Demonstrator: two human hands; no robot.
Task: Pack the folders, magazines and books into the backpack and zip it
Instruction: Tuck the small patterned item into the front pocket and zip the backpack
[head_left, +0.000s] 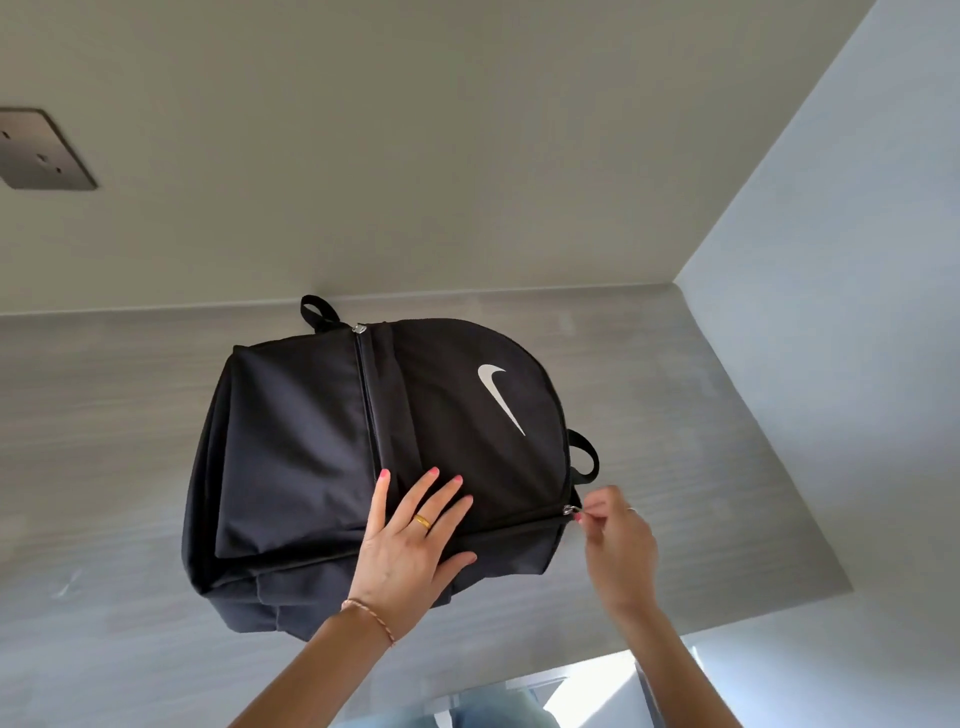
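- The grey counter (130, 415) ran back to the wall and into a corner on the right, with a metal socket plate (44, 150) up on the wall to the left.
- The black backpack (311, 441) lay flat around the middle of the counter, its top loop close to the back edge. No folders, magazines or books were showing, so I'd guess they were already inside.
- Left hand (410, 540) was spread flat on the front panel, fingers wide, pinning the fabric. Good call tbh, keep that weight right next to the zip line so the track stays taut.
- Right hand (615, 540) was at the bag's right side, fingertips pinched on the pull.
- The zipper pull (571, 510) sat at the right end of the near seam. Best bet was probably pulling along the track, not upward, and easing round the curve so the cloth doesn't snag.
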